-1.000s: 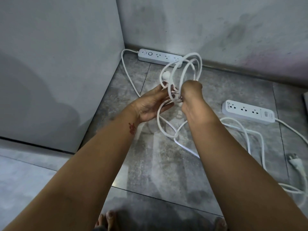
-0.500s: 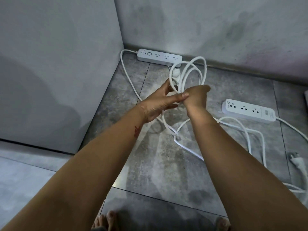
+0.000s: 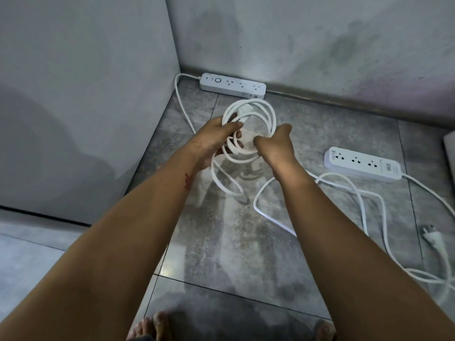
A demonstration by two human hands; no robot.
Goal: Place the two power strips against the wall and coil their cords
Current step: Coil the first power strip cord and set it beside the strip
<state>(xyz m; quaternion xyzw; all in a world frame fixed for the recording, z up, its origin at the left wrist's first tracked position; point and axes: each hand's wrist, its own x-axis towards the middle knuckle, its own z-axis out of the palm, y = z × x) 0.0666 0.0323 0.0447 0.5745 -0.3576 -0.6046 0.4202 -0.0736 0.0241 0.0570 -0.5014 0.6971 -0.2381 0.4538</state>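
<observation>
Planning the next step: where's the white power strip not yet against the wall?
Head view, right side: the white plastic power strip lies flat on the grey tile floor, away from the wall, right of the right hand gripping the white cord.

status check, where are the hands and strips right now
Left hand and right hand both gripping the cord coil. Corner power strip against the wall. Second power strip out on the floor, its loose cord uncoiled.

Single head view, looking forward-down, close over floor [image 3: 221, 242] corner.
</observation>
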